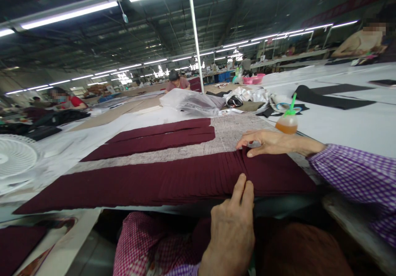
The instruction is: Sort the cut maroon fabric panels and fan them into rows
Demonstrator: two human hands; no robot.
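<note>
A long stack of maroon fabric strips [163, 183] lies across the cutting table in front of me, its layers bunched into small pleats near the middle. My left hand [232, 226] comes up from the bottom of the view, its fingers gripping the stack's near edge. My right hand [266, 143] reaches in from the right in a purple gingham sleeve [352, 173], its fingertips and thumb holding the far edge. A second maroon stack [154, 138], slit lengthwise, lies beyond on grey mottled paper [229, 133].
A plastic bottle with a green straw [286, 121] stands beyond my right hand. Black fabric pieces [328, 94], a plastic bag [188, 102] and a white fan [15, 156] are nearby. Co-workers [177, 81] sit at other long tables under a high ceiling.
</note>
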